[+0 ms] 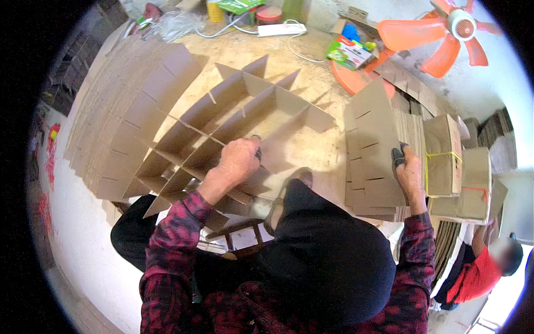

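A grid of interlocking slotted brown cardboard strips [258, 109] stands on edge across the pale wooden tabletop [303, 147] in front of me, its near end reaching past the table's edge. My left hand [236, 161] rests at the grid's near right side, fingers curled downward; I cannot tell whether they are closed on a strip, since the undersides of the fingers are hidden. To the right, my right hand [410, 170] grips the right edge of the tall slotted cardboard sheets [372, 128], thumb across the front face; how many sheets are in that hold, I cannot tell. Black coverings show on fingertips of both hands.

Left of the grid, a broad fanned stack of slotted cardboard pieces [130, 106] covers that side of the table. My raised knee in black trousers [334, 256] fills the foreground between my red-and-black patterned sleeves [175, 245]. Along the far edge lie a crumpled clear plastic bag [178, 25], a white power strip [282, 29] with its cable and a green-and-white carton [347, 53], with an orange-bladed fan [411, 34] at upper right. Beyond the sheets sits a brown cardboard box tied with yellow string [442, 164]; below it, a person in a red shirt [473, 281] bends at the right.
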The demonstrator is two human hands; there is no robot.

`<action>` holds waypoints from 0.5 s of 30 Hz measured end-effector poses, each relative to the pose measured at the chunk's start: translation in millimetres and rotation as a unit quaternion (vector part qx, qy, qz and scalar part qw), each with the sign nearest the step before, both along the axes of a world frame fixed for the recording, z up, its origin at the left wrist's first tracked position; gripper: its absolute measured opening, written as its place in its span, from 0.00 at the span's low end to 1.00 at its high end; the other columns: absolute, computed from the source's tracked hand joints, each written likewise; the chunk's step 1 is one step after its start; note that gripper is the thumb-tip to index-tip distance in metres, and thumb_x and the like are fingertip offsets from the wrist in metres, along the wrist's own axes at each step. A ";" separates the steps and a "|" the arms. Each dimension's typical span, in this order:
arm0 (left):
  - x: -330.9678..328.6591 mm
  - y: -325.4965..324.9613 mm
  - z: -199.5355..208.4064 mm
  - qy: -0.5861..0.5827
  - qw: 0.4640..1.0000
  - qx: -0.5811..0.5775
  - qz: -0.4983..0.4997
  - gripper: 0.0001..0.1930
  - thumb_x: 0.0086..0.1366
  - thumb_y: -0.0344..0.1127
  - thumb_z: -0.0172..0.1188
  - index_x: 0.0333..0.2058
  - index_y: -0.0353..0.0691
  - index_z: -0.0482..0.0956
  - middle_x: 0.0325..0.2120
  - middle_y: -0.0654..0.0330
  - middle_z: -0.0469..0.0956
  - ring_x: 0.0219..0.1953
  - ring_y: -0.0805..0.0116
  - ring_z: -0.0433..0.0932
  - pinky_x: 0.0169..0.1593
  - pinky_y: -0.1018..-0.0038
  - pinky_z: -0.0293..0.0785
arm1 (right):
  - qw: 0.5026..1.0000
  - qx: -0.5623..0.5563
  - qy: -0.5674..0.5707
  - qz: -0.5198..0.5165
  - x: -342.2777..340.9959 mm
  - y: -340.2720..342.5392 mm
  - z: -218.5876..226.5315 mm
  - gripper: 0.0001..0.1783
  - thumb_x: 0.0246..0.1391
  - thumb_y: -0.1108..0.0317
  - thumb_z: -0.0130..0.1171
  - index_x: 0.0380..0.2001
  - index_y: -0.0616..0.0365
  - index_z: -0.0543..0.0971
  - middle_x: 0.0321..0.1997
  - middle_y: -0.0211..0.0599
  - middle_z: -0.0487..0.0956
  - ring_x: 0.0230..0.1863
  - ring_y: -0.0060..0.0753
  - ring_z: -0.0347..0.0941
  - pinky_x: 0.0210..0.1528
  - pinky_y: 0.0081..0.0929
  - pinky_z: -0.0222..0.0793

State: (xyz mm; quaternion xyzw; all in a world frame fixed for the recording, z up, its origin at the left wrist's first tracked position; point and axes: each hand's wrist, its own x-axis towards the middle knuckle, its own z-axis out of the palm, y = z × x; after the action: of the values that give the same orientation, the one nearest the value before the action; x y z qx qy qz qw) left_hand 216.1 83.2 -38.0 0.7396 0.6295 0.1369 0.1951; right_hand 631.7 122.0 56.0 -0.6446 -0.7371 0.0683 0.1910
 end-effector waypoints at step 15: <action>3.5 -12.6 9.5 -0.003 0.999 -0.028 0.018 0.08 0.49 0.29 0.56 0.31 0.37 0.72 0.27 0.46 0.78 0.31 0.45 0.79 0.34 0.55 0.75 | 0.918 -0.020 0.101 0.382 -227.1 85.1 63.4 0.25 0.52 0.77 0.54 0.56 0.61 0.70 0.47 0.54 0.75 0.48 0.48 0.71 0.49 0.31 0.66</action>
State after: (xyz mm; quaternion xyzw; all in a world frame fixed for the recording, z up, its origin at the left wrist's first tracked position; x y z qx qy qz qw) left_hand 219.7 70.6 -28.6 0.7216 0.6460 0.1249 0.2154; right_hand 404.6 207.1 119.4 -0.3070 -0.9026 0.2160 0.2109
